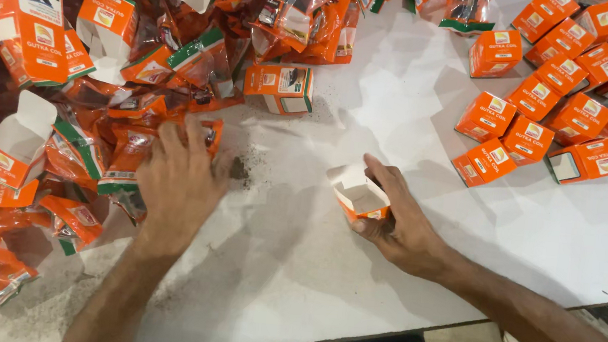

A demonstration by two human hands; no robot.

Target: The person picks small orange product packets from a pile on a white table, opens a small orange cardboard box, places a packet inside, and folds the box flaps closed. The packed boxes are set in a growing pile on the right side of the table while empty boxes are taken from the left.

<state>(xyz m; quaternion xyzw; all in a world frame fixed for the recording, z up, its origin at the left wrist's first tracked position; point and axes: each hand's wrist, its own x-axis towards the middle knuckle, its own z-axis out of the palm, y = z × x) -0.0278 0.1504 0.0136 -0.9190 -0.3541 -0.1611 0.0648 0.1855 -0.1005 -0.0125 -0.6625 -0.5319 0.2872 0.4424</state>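
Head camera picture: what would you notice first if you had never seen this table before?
First, the big heap of shiny orange packets and open boxes piled on the left of the white table, where the left hand presses down on the packets. Next, the closed orange boxes lying close together at the upper right. In the middle, the right hand holds one small open box, its white inside showing.

Both bare forearms reach up and away from the person's body. The left hand (178, 181) lies palm down, back toward the camera, its fingers (173, 140) spread and slightly curled at the tips, pressing downward. The right hand (397, 219) sits farther right, wrist bent inward, thumb low and fingers (385, 175) wrapped in a loose, closed grip, forearm angling off toward the lower right.
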